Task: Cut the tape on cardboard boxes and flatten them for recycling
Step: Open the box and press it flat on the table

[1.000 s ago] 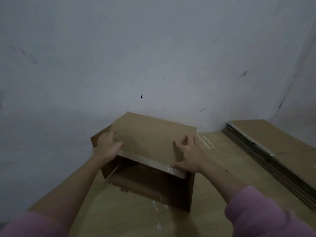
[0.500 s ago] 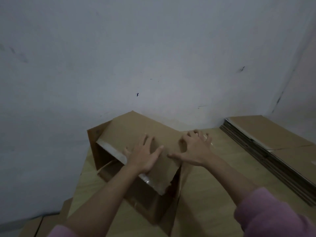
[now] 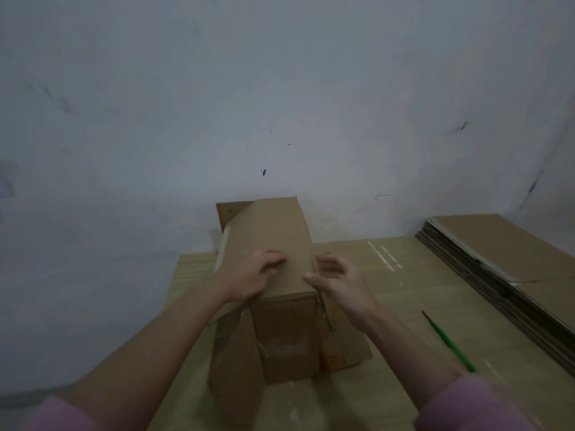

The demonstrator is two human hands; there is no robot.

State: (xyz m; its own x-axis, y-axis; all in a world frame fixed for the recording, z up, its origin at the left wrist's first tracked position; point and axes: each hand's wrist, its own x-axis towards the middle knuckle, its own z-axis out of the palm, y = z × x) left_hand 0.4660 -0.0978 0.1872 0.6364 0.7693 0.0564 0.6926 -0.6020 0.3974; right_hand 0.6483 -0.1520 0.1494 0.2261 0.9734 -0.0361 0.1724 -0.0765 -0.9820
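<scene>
Pink sleeves (image 3: 466, 405) at the bottom edge of the view, both forearms bare and reaching forward. Light wooden surface (image 3: 389, 306) carried a brown cardboard box (image 3: 273, 244) at centre, its near end opened, flaps (image 3: 236, 353) splayed toward the viewer on the left, middle and right. Left hand (image 3: 252, 278) lay on the box's top panel near its near edge, fingers loosely bent and pressing on the cardboard, nothing grasped that could be seen. Right hand (image 3: 339, 281) sat at the box's right top edge, thumb touching the corner, fingers curved and partly spread beside the side wall; whether they touched the wall could not be told. A thin green-handled tool (image 3: 451, 343) lay on the surface to the right of the box, apart from both hands; too blurred to tell blade from handle. Farther right, a stack of flattened brown cardboard sheets (image 3: 504, 253) rested along the surface's right side. The far end of the box stood close to a pale grey wall (image 3: 280, 88) with a few dark marks.
</scene>
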